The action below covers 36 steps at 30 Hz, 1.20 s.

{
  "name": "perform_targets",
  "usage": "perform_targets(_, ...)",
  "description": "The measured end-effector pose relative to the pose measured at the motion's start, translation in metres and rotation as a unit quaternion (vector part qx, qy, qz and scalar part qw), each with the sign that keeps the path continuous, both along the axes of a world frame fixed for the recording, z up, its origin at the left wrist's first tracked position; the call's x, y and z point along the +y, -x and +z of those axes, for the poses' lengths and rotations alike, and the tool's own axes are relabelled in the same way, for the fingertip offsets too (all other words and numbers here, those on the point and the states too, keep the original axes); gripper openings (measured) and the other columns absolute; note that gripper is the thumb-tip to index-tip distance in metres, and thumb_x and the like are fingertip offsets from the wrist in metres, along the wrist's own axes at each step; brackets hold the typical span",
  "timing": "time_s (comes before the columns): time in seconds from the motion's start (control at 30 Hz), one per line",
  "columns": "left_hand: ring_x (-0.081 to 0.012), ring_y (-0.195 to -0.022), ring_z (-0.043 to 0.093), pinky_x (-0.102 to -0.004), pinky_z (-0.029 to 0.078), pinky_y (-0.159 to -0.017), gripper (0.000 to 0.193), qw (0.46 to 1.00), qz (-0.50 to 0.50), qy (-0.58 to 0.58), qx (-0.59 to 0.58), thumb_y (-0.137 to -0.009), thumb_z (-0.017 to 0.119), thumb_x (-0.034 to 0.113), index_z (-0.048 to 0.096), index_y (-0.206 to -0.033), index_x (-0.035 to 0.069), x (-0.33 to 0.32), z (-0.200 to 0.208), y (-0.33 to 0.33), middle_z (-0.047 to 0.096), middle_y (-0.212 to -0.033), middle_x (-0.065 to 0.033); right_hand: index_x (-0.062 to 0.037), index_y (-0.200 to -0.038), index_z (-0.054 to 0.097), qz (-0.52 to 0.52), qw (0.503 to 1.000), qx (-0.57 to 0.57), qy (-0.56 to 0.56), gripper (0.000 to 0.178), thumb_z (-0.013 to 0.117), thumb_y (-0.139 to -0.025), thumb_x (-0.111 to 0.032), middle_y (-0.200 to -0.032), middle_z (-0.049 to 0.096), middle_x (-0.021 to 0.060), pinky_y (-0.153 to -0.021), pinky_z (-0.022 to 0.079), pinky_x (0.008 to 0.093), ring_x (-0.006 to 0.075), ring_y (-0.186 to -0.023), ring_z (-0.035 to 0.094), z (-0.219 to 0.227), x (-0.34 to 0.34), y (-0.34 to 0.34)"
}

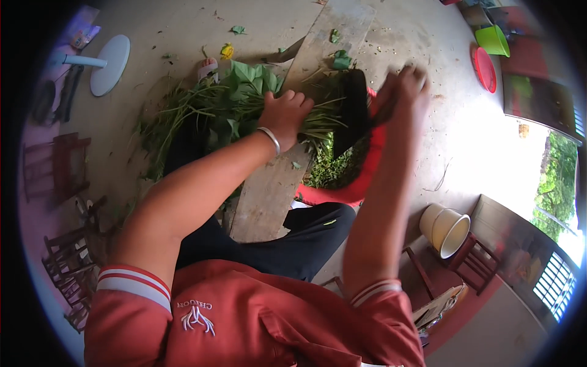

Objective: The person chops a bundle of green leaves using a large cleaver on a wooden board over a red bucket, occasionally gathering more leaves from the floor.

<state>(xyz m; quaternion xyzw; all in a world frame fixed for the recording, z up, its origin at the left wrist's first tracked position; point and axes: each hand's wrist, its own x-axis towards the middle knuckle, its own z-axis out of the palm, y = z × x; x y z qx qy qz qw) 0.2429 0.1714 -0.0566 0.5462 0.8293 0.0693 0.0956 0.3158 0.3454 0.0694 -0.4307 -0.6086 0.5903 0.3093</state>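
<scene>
The cutting of the leafy greens seems to be partly done, as I judge it. In the red basin there is already a good heap of chopped pieces, but a large part of the greens, with long stems and whole leaves, lies uncut across the wooden plank and past its left side. How deep the heap is, I cannot tell.

The left hand is clamped on the greens above the plank, with its fingers bent over the stems. The right hand is blurred, but it appears closed around the handle of the broad dark knife. The blade stands at the cut ends of the stems, over the basin; whether it touches them is not clear.

Concerning the edges, the plank is narrow, and its right edge lies just beside the basin. The right knee is close to the basin rim, so I think there is little room on that lower side. More room is to the right, where the floor stretches toward the white bucket and the round red tub
</scene>
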Motion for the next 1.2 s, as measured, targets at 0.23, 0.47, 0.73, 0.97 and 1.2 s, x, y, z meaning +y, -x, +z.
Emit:
perform_targets(0.23,-0.0267,-0.109,0.054,-0.0493,0.04,-0.082,0.059,0.995,-0.024,-0.065,-0.069,-0.064,0.071,0.009,0.056,-0.12,0.013,-0.016,0.0,0.016,0.057,-0.11,-0.0034,-0.01,-0.085,0.05,0.03,0.999,-0.007,-0.043,0.018,0.061,-0.094,-0.02,-0.062,0.055,0.0052,-0.043,0.04,0.0283,0.0134,-0.045,0.048,-0.038,-0.029,-0.033)
perform_targets(0.47,-0.0266,-0.107,0.055,-0.0491,0.04,-0.081,0.056,0.99,-0.08,-0.102,-0.061,-0.065,0.071,0.011,0.058,-0.119,0.014,-0.018,0.008,0.01,0.058,-0.107,-0.005,-0.0067,-0.08,0.055,0.167,0.985,0.02,0.041,0.014,0.065,-0.089,-0.008,-0.067,0.054,0.0024,-0.049,0.041,0.0283,0.0129,-0.057,0.053,-0.022,0.132,0.033)
perform_targets(0.73,-0.0233,-0.108,0.056,-0.0503,0.041,-0.082,0.04,0.999,0.013,-0.036,0.008,-0.073,0.069,0.009,0.059,-0.11,0.017,0.005,-0.004,-0.006,0.059,-0.105,-0.0019,-0.0072,-0.085,0.052,0.082,0.988,0.132,-0.021,0.012,0.061,-0.089,-0.013,-0.06,0.055,0.0065,-0.041,0.04,0.0297,0.0157,-0.044,0.049,-0.041,-0.024,-0.027)
perform_targets(0.97,-0.0253,-0.11,0.053,-0.0483,0.04,-0.084,0.057,0.998,-0.05,-0.027,-0.041,-0.067,0.07,0.007,0.058,-0.123,0.016,-0.012,0.007,0.007,0.057,-0.11,-0.0036,-0.0064,-0.082,0.057,0.039,0.999,-0.018,0.024,0.009,0.061,-0.088,-0.012,-0.074,0.057,0.0059,-0.058,0.045,0.0314,0.0187,-0.064,0.056,-0.034,0.006,-0.029)
perform_targets(1.2,-0.0257,-0.108,0.055,-0.0514,0.039,-0.087,0.049,0.995,-0.09,-0.028,-0.035,-0.072,0.068,0.008,0.059,-0.119,0.016,-0.008,0.007,-0.001,0.059,-0.109,-0.0039,-0.0034,-0.084,0.055,0.148,0.985,-0.023,0.088,0.014,0.064,-0.092,-0.01,-0.07,0.05,0.0027,-0.048,0.038,0.0269,0.0121,-0.056,0.046,-0.027,0.147,0.045)
